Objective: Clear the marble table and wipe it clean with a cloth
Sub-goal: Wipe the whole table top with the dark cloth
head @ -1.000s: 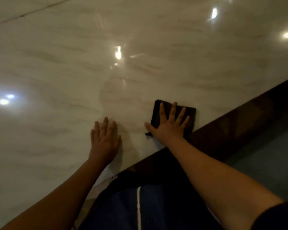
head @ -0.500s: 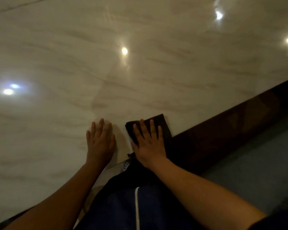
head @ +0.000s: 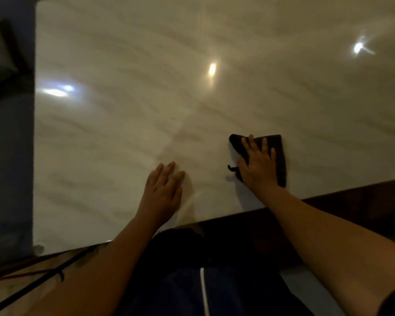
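Observation:
The glossy marble table (head: 128, 124) fills most of the head view, pale with faint grey veins and bright light reflections. A dark folded cloth (head: 277, 156) lies flat on it near the front edge, right of centre. My right hand (head: 257, 164) presses down on the cloth with fingers spread, covering its left half. My left hand (head: 163, 192) rests palm-down on the bare marble to the left of the cloth, fingers apart, holding nothing.
The table's dark wooden front edge (head: 351, 201) runs along the lower right. A blue surface (head: 9, 156) borders the table's left side, with a dim cushion-like shape (head: 0, 53) at the top left. Thin dark cords (head: 32, 277) lie on the floor at lower left.
My right hand has slid the cloth to the right, away from my left hand. The view has shifted, so the table's left edge now shows. My left hand stays flat on the marble.

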